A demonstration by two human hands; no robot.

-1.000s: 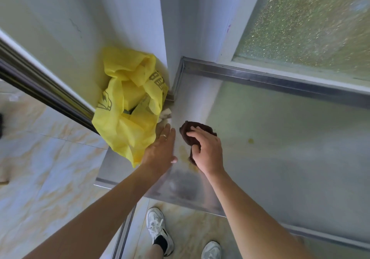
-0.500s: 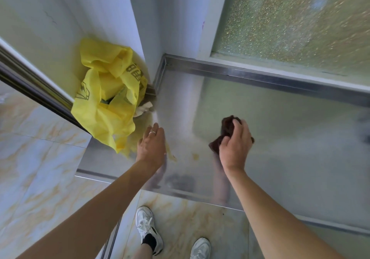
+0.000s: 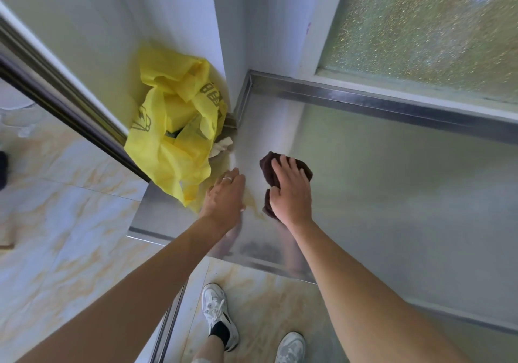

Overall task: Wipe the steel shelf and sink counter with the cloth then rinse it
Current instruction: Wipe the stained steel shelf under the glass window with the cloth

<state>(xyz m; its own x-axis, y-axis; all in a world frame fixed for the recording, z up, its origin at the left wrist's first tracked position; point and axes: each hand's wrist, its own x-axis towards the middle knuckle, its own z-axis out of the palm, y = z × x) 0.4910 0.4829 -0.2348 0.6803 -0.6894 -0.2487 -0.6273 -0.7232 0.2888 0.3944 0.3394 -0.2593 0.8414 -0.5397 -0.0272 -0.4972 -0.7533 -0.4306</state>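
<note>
My right hand (image 3: 290, 194) lies flat over the dark brown cloth (image 3: 269, 170), fingers straight and a little apart, pressing it onto the steel shelf (image 3: 392, 194). The cloth peeks out at 12 o'clock past my fingertips and again at 9 o'clock under my thumb. My left hand (image 3: 225, 197) rests on the steel just beside it, at 9 o'clock from the cloth, fingers straight and close together, a ring (image 3: 227, 178) on one of them; the fingertips touch the lower edge of a crumpled yellow plastic bag (image 3: 173, 138).

The shelf is brushed and dull, with a raised rim (image 3: 378, 99) along its back at 12 o'clock and yellowish streaks (image 3: 253, 205) between my hands. The bag sits in the shelf's far left corner against a white wall (image 3: 173, 20), a scrap of white paper (image 3: 222, 145) showing beside it. A frosted glass window (image 3: 420, 26) stands above the rim at 1 o'clock. Marbled beige floor tiles (image 3: 56, 222) spread at 8 o'clock, and my white sneakers (image 3: 217, 309) stand at 6 o'clock below the shelf's front edge.
</note>
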